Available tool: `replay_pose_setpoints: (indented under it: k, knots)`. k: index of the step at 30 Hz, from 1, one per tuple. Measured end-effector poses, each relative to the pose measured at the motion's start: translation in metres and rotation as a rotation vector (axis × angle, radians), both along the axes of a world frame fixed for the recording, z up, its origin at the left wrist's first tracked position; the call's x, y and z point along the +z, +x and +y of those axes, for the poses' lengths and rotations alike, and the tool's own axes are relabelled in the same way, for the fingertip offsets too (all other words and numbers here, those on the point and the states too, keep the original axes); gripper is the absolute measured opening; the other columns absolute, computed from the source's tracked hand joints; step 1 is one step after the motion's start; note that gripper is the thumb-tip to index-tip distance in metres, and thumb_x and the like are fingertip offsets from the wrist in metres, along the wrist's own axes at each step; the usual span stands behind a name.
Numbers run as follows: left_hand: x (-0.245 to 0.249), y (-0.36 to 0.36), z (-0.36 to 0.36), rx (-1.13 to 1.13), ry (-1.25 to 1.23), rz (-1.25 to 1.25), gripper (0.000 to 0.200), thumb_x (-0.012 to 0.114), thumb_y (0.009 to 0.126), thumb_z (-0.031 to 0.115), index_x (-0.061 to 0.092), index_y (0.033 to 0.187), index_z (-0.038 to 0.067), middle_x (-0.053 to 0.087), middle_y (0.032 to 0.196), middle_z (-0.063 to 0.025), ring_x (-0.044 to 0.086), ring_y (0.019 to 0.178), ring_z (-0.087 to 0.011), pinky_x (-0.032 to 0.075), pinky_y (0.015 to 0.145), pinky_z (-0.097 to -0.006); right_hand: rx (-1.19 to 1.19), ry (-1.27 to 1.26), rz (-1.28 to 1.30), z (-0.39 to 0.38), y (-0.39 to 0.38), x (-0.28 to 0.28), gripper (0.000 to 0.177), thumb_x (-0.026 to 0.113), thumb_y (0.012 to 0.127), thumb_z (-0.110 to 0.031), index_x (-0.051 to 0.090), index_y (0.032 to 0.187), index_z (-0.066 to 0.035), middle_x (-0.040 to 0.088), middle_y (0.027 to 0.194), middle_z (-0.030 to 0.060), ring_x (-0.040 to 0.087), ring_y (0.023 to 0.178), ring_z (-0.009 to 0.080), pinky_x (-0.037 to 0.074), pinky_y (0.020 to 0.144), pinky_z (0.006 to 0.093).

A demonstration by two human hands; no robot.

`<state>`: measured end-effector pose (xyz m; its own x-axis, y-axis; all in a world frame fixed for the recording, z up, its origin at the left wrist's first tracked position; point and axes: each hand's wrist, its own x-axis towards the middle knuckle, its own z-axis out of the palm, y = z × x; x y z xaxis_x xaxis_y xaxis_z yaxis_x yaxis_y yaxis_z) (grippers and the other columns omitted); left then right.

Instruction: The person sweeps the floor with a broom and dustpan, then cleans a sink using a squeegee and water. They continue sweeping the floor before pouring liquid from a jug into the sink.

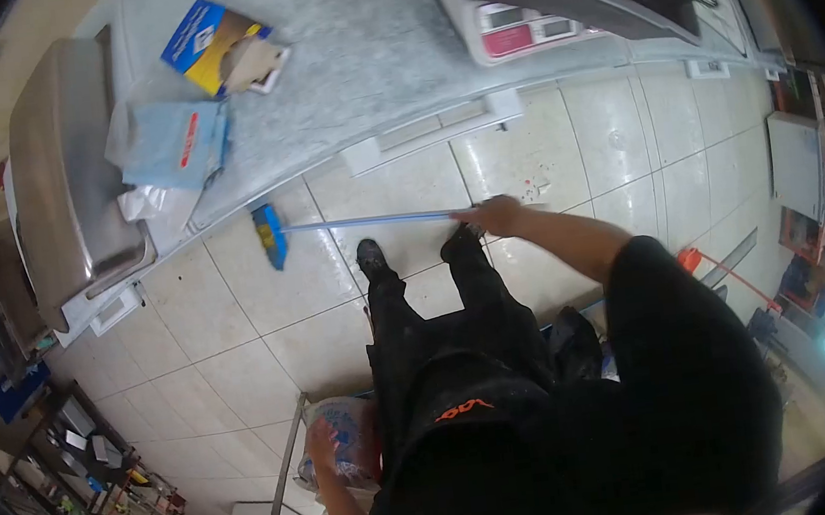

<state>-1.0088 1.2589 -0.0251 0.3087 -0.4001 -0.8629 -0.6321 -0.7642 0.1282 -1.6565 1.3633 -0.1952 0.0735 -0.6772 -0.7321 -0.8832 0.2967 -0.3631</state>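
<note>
My right hand is closed around the thin light-blue handle of a broom. The handle runs sideways just beyond my shoes, and the broom's blue and yellow head is at the floor to the left, below the counter edge. My left hand is low at my left side with its fingers stretched out. It lies over the side of a clear plastic bag with blue print, which stands by a metal frame.
Ahead is a grey counter with a blue-yellow box, a light-blue packet and a scale. Small debris dots the tiled floor to the right. A metal-lidded unit stands left; a rack is behind it.
</note>
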Motion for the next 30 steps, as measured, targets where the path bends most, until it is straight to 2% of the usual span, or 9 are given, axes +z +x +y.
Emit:
replay_pose_setpoints:
  k: [6,10,16,19,21,22,26,28,30]
  knots:
    - [-0.040,-0.106,0.037,-0.167,0.170,0.165,0.036,0.059,0.096,0.031,0.060,0.127,0.011,0.066,0.106,-0.0056,0.064,0.088,-0.0161,0.050,0.072,-0.0321,-0.035,0.210,0.352,0.258,-0.195,0.158,0.077,0.043,0.093,-0.005,0.020,0.152,-0.048,0.068,0.095,0.0181,0.070,0.086,0.0351,0.056,0.076,0.0477]
    - [-0.049,-0.226,0.026,-0.427,0.079,0.402,0.034,0.059,0.096,0.029,0.062,0.125,0.011,0.066,0.102,-0.0040,0.064,0.087,-0.0149,0.051,0.072,-0.0299,-0.147,0.387,0.458,0.390,-0.254,0.249,0.082,0.046,0.091,-0.003,0.015,0.154,-0.045,0.069,0.093,0.0206,0.070,0.085,0.0352,0.057,0.076,0.0463]
    - [-0.009,-0.347,0.001,-0.585,-0.108,0.498,0.033,0.059,0.095,0.026,0.064,0.123,0.009,0.066,0.100,-0.0046,0.064,0.087,-0.0141,0.050,0.070,-0.0283,-0.271,0.547,0.578,0.506,-0.296,0.331,0.086,0.054,0.087,-0.001,0.019,0.154,-0.042,0.069,0.093,0.0202,0.070,0.087,0.0366,0.057,0.078,0.0461]
    - [-0.008,-0.356,-0.003,-0.606,-0.138,0.492,0.033,0.059,0.095,0.025,0.065,0.123,0.009,0.066,0.097,-0.0037,0.064,0.085,-0.0130,0.049,0.068,-0.0275,-0.336,0.593,0.594,0.543,-0.306,0.366,0.081,0.053,0.089,-0.003,0.022,0.154,-0.040,0.070,0.096,0.0166,0.070,0.090,0.0356,0.056,0.080,0.0458]
    - [-0.019,-0.342,-0.002,-0.627,-0.116,0.415,0.032,0.059,0.095,0.025,0.065,0.122,0.009,0.066,0.098,-0.0037,0.064,0.084,-0.0132,0.049,0.067,-0.0275,-0.501,0.396,0.509,0.567,-0.302,0.395,0.071,0.049,0.094,-0.008,0.025,0.153,-0.037,0.071,0.098,0.0145,0.069,0.092,0.0353,0.056,0.082,0.0449]
    - [-0.022,-0.334,0.001,-0.633,-0.115,0.418,0.032,0.059,0.095,0.025,0.065,0.122,0.009,0.066,0.098,-0.0037,0.064,0.084,-0.0132,0.049,0.067,-0.0275,-0.772,0.449,0.403,0.513,-0.286,0.429,0.052,0.048,0.096,-0.013,0.046,0.145,-0.030,0.067,0.098,0.0222,0.065,0.097,0.0397,0.051,0.087,0.0469]
    - [-0.028,-0.328,0.010,-0.745,-0.025,0.341,0.032,0.061,0.094,0.026,0.066,0.120,0.010,0.067,0.097,-0.0040,0.064,0.082,-0.0127,0.049,0.063,-0.0276,-0.702,0.158,0.381,0.597,-0.271,0.314,0.053,0.046,0.098,-0.015,0.039,0.148,-0.029,0.067,0.099,0.0237,0.066,0.094,0.0404,0.051,0.085,0.0486]
    - [-0.028,-0.335,0.012,-0.810,0.021,0.336,0.032,0.062,0.093,0.027,0.066,0.121,0.011,0.068,0.096,-0.0042,0.064,0.081,-0.0126,0.049,0.063,-0.0279,-0.692,0.056,0.333,0.578,-0.260,0.231,0.056,0.044,0.100,-0.016,0.031,0.152,-0.032,0.067,0.096,0.0257,0.067,0.089,0.0413,0.052,0.081,0.0499]
    - [-0.023,-0.350,0.008,-0.832,0.015,0.344,0.032,0.062,0.093,0.027,0.066,0.121,0.011,0.068,0.096,-0.0044,0.064,0.082,-0.0130,0.049,0.064,-0.0279,-0.763,0.015,0.274,0.542,-0.230,0.200,0.057,0.044,0.100,-0.016,0.029,0.152,-0.032,0.067,0.094,0.0261,0.067,0.087,0.0421,0.052,0.079,0.0502]
